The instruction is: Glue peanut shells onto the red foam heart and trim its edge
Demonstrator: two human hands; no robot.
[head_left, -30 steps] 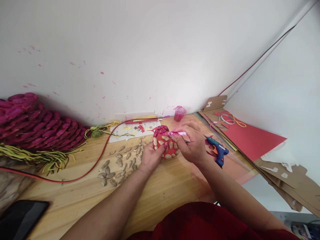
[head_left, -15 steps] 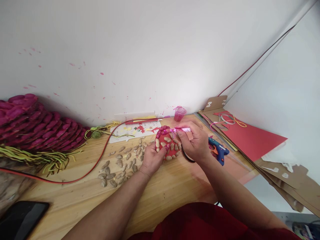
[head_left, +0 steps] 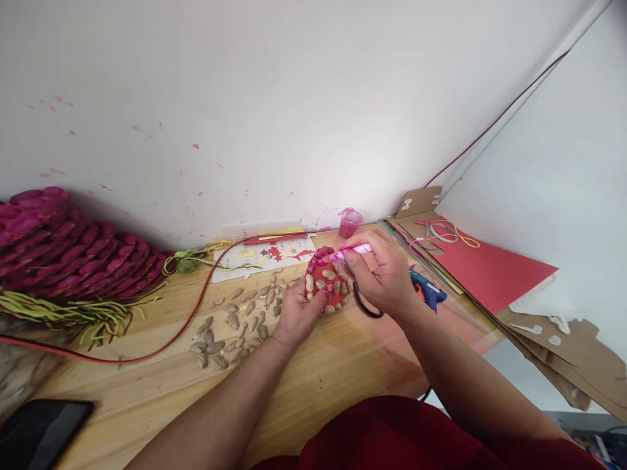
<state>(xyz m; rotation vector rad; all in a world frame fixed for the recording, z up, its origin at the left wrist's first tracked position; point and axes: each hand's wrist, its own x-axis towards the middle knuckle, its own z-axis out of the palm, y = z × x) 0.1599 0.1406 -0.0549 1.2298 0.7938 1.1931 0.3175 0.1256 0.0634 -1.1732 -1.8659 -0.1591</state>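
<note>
My left hand (head_left: 302, 311) grips the near left edge of a round red disc (head_left: 327, 305) with peanuts stuck over it, thumb on top. Peanuts along the disc's far left rim are painted magenta; the others keep their plain shell colour. In my right hand (head_left: 385, 271) is a paintbrush (head_left: 361, 249) with a pale handle, pinched between thumb and fingers. Its magenta-stained end points left onto the disc's far side. Loose unpainted peanuts (head_left: 234, 321) lie on the table left of my left hand. A clear plastic cup (head_left: 349, 222) stained with magenta paint stands behind the disc.
Magenta peanut-covered discs (head_left: 88, 251) are stacked at the left, near yellow-green yarn (head_left: 83, 312). A red cable (head_left: 196, 307) crosses the table. A blue glue gun (head_left: 429, 290), red card (head_left: 494, 267) and cardboard (head_left: 563, 339) lie at the right. A black phone (head_left: 46, 431) is at the near left.
The brush end has shifted slightly over the disc's far edge, with my right hand moving a little. My left hand keeps its hold. The whole view has shifted slightly.
</note>
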